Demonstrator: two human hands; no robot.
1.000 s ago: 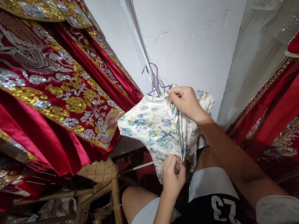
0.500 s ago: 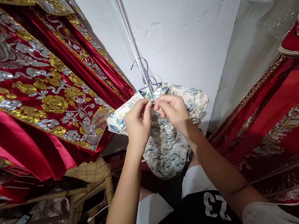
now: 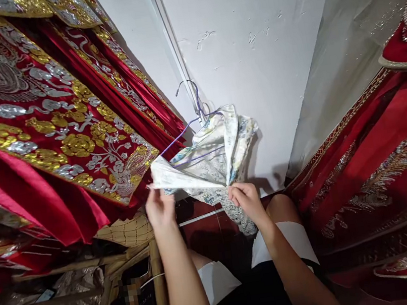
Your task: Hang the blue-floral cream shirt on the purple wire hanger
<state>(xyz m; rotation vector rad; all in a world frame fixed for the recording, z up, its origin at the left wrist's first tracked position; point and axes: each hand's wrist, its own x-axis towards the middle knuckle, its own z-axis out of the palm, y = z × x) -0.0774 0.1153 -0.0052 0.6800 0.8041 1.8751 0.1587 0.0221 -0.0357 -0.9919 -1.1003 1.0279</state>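
A pale shirt with a blue-and-yellow floral print (image 3: 209,192) hangs from a thin purple hanger (image 3: 180,138) in front of me. Its neck opening gapes, showing the hanger's left arm and lower bar. My right hand (image 3: 247,199) is closed, pinching the shirt's front edge at the bottom of the opening. At the left shoulder, my left hand (image 3: 160,207) has its fingertips on the fabric's outer edge, seemingly pinched there and slightly blurred. Between my hands the white edge of the fabric is pulled taut. The lower part of the shirt hangs bunched beneath my right hand.
A metal strip (image 3: 170,35) runs down the white wall (image 3: 245,19) behind the hanger. Red embroidered cloth (image 3: 80,120) hangs close on the left, and a red beaded garment (image 3: 377,167) on the right. A bamboo rack (image 3: 105,289) with phones stands lower left.
My hands were together at the collar; now the left is out at the left shoulder and the right lower down. The shirt's front has been pulled open and down, exposing the hanger's left arm.
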